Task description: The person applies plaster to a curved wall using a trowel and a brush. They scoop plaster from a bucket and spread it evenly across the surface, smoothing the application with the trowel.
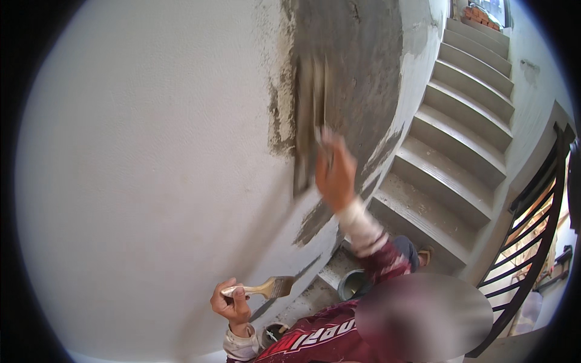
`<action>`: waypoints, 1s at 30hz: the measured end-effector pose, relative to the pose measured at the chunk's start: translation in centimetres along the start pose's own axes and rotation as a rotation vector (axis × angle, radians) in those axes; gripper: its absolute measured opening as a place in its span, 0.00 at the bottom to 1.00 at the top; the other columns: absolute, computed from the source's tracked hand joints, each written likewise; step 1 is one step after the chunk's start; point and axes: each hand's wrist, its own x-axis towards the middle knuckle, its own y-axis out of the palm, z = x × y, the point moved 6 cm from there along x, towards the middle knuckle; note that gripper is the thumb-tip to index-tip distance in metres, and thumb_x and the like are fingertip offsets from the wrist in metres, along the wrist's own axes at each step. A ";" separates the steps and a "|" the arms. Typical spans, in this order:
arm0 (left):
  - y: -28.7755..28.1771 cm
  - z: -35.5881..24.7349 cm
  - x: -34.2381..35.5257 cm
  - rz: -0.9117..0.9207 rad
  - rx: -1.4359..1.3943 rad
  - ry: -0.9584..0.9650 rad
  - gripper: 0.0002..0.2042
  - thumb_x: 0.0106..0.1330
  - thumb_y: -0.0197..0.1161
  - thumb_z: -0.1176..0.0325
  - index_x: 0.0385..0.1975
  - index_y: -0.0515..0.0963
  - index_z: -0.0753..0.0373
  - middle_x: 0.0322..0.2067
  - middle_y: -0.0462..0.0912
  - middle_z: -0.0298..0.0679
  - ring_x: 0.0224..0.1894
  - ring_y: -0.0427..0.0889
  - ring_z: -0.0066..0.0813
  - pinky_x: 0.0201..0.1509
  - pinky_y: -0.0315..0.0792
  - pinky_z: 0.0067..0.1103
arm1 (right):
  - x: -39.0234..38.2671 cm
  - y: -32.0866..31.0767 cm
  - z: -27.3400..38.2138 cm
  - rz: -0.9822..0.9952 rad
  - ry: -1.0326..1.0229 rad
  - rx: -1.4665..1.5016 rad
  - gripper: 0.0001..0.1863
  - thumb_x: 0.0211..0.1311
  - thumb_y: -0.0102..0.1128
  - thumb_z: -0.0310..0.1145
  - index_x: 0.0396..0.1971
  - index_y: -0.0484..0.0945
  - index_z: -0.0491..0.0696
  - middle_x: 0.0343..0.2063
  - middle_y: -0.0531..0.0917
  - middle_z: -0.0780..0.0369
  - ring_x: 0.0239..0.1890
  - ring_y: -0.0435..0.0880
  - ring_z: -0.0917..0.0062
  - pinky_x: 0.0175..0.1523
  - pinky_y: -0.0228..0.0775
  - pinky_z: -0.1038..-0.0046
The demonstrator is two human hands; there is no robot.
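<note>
My right hand (pixel 336 172) grips the handle of a long metal trowel (pixel 305 103), blurred by motion, its blade upright against the wall. Dark grey mortar (pixel 366 54) covers the wall to the trowel's right, and a rough pale patch (pixel 281 109) lies along its left beside the smooth white surface (pixel 145 145). Lower down, my left hand (pixel 230 305) is closed round the pale handle of a flat paintbrush (pixel 275 287), its dark bristles pointing right, a little out from the wall.
A curved staircase (pixel 460 157) rises at the right, with bricks (pixel 481 17) at its top and a black railing (pixel 535 236) along the lower right. A bucket (pixel 352 282) stands on a lower step (pixel 330 272), near my sandalled foot (pixel 423 257).
</note>
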 end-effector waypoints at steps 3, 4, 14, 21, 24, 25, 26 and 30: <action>0.9 0.2 0.1 0.028 0.000 -0.079 0.13 0.61 0.64 0.66 0.33 0.74 0.71 0.17 0.75 0.36 0.15 0.73 0.18 0.18 0.66 0.14 | -14.3 -2.1 -3.5 0.121 0.669 -0.026 0.17 0.59 0.51 0.23 0.50 0.71 0.43 0.45 0.80 0.50 0.49 0.80 0.60 0.54 0.70 0.67; 0.7 -0.2 0.3 0.033 0.030 -0.043 0.12 0.61 0.63 0.67 0.33 0.74 0.71 0.16 0.75 0.35 0.15 0.73 0.17 0.18 0.66 0.14 | -14.0 -2.3 -4.9 0.103 0.630 -0.007 0.17 0.60 0.51 0.24 0.50 0.71 0.43 0.44 0.80 0.50 0.48 0.80 0.61 0.52 0.70 0.68; 5.5 -9.5 7.4 0.002 0.005 0.157 0.14 0.63 0.60 0.63 0.31 0.74 0.71 0.18 0.76 0.36 0.15 0.73 0.18 0.17 0.67 0.14 | 8.8 -2.1 -5.3 0.112 0.375 0.038 0.13 0.61 0.52 0.26 0.46 0.71 0.43 0.37 0.81 0.49 0.40 0.82 0.55 0.41 0.74 0.67; 23.3 -26.6 23.4 0.312 -0.407 0.749 0.11 0.64 0.63 0.65 0.22 0.73 0.63 0.12 0.72 0.30 0.12 0.66 0.12 0.13 0.58 0.12 | -18.7 -3.2 -6.6 0.199 0.633 0.008 0.21 0.60 0.52 0.23 0.55 0.66 0.46 0.49 0.76 0.49 0.52 0.76 0.57 0.55 0.67 0.64; 26.3 -33.1 24.8 0.112 0.096 0.986 0.15 0.65 0.58 0.66 0.17 0.71 0.66 0.16 0.73 0.38 0.18 0.70 0.27 0.24 0.65 0.24 | -19.4 -1.7 -4.0 0.223 0.720 0.124 0.27 0.60 0.52 0.24 0.61 0.62 0.49 0.50 0.76 0.49 0.53 0.76 0.58 0.55 0.66 0.65; 27.2 -33.9 25.4 0.157 0.235 0.901 0.15 0.65 0.58 0.66 0.18 0.71 0.66 0.16 0.73 0.38 0.18 0.69 0.27 0.23 0.65 0.24 | -19.0 -0.5 -2.5 0.198 0.732 0.188 0.29 0.60 0.53 0.24 0.62 0.60 0.50 0.49 0.76 0.49 0.52 0.77 0.58 0.55 0.67 0.65; 29.9 -32.9 26.0 0.210 0.279 0.791 0.14 0.64 0.59 0.65 0.18 0.72 0.66 0.16 0.73 0.38 0.18 0.69 0.27 0.23 0.65 0.25 | -18.5 -1.7 -4.1 0.162 0.737 0.157 0.30 0.59 0.53 0.24 0.63 0.58 0.51 0.49 0.76 0.48 0.51 0.77 0.58 0.54 0.67 0.65; 30.5 -33.0 27.4 0.115 0.464 0.813 0.11 0.61 0.63 0.65 0.23 0.73 0.65 0.17 0.75 0.41 0.18 0.68 0.28 0.25 0.66 0.28 | -14.7 -2.8 -4.0 0.055 0.728 0.199 0.32 0.63 0.55 0.34 0.65 0.54 0.48 0.48 0.77 0.47 0.47 0.80 0.57 0.50 0.69 0.66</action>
